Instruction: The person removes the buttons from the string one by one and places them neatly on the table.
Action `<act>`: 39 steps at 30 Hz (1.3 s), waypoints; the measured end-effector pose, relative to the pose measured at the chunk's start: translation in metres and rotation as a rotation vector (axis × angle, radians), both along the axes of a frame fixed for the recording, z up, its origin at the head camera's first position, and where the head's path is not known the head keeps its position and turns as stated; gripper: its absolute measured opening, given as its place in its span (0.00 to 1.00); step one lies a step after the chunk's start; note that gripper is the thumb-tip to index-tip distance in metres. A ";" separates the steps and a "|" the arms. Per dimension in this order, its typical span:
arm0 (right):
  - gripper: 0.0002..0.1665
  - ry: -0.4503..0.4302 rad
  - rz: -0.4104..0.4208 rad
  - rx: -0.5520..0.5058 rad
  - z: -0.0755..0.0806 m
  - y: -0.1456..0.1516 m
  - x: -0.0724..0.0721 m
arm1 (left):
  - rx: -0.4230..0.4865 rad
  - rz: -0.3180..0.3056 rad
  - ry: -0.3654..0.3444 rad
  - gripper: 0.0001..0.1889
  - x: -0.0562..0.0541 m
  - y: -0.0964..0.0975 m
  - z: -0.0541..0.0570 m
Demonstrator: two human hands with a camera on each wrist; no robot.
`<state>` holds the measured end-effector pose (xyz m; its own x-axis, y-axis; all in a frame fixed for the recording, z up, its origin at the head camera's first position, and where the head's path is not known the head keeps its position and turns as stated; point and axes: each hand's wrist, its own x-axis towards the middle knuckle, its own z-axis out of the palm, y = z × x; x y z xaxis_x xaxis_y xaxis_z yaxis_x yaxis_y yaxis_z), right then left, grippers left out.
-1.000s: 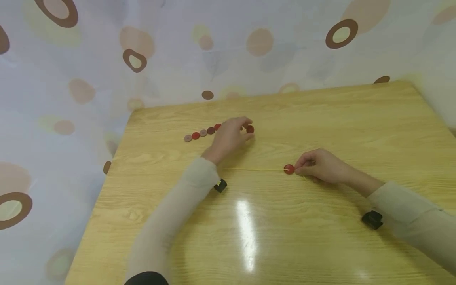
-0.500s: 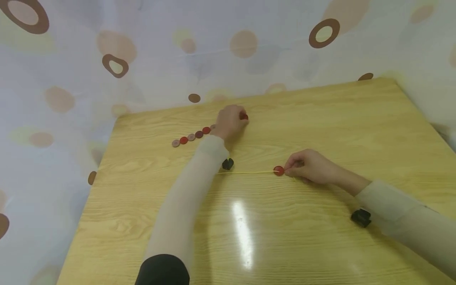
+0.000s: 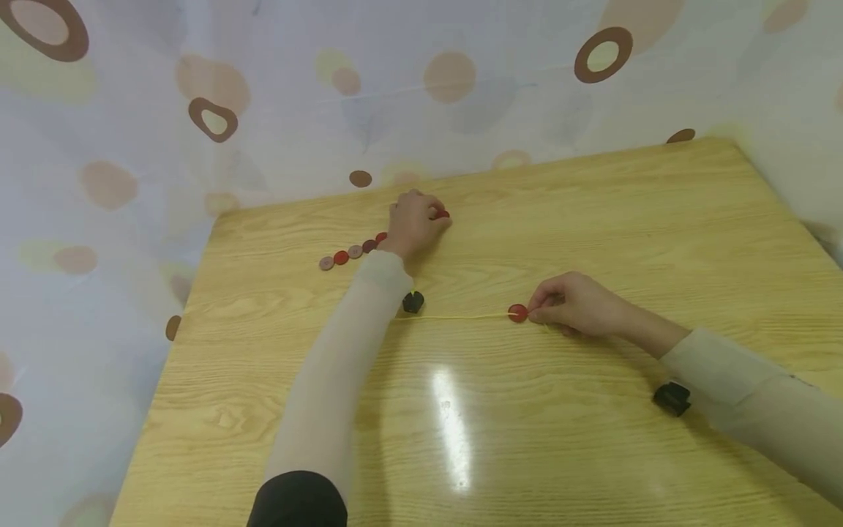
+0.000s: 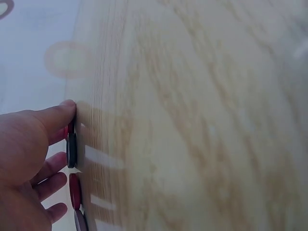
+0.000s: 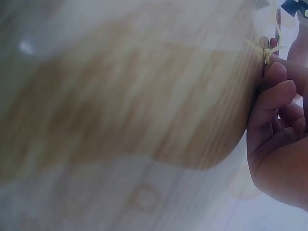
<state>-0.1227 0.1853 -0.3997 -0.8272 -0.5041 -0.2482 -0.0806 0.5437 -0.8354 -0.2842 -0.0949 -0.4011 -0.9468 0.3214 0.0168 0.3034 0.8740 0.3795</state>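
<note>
My left hand (image 3: 415,223) reaches to the back of the table, thumb and index finger about a red button (image 3: 443,214). That button sits by the right end of a slanting row of red, dark red and pinkish buttons (image 3: 340,258), partly hidden by the hand. In the left wrist view a dark button (image 4: 71,150) and a red button (image 4: 75,191) stand edge-on beside the fingers. My right hand (image 3: 576,306) pinches the right edge of another red button (image 3: 517,313). A yellow string (image 3: 461,317) runs left from it, and its knot (image 5: 267,55) shows in the right wrist view.
The wooden table (image 3: 560,439) ends at a spotted cloth (image 3: 296,88) hung behind and to the left. A black wrist camera (image 3: 413,301) hangs below the left cuff, near the string. Another wrist camera (image 3: 672,399) is below the right sleeve.
My left hand has carried its button back toward the far edge, then shifted it slightly left toward the row. The right hand keeps its hold; the head view has shifted a little.
</note>
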 end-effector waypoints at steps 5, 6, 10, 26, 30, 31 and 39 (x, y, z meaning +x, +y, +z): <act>0.07 0.005 -0.002 0.012 0.000 0.001 0.000 | 0.002 -0.003 0.001 0.17 0.002 -0.001 0.002; 0.07 0.006 -0.003 0.013 0.000 0.001 0.000 | -0.001 -0.003 -0.001 0.18 0.003 -0.001 0.003; 0.07 0.010 -0.001 0.012 0.000 0.001 0.000 | 0.025 -0.011 -0.005 0.22 0.008 -0.004 0.007; 0.10 0.020 0.011 0.003 -0.004 0.003 -0.003 | 0.541 -0.154 -0.114 0.31 0.095 0.005 0.006; 0.09 0.033 0.019 -0.004 -0.004 0.004 -0.004 | 0.603 -0.181 -0.170 0.31 0.119 0.019 0.004; 0.09 0.035 0.021 -0.006 -0.003 0.004 -0.004 | 0.612 -0.189 -0.186 0.32 0.125 0.023 0.005; 0.07 0.044 0.020 -0.012 -0.001 0.006 -0.008 | 0.532 -0.263 -0.250 0.34 0.153 0.052 0.001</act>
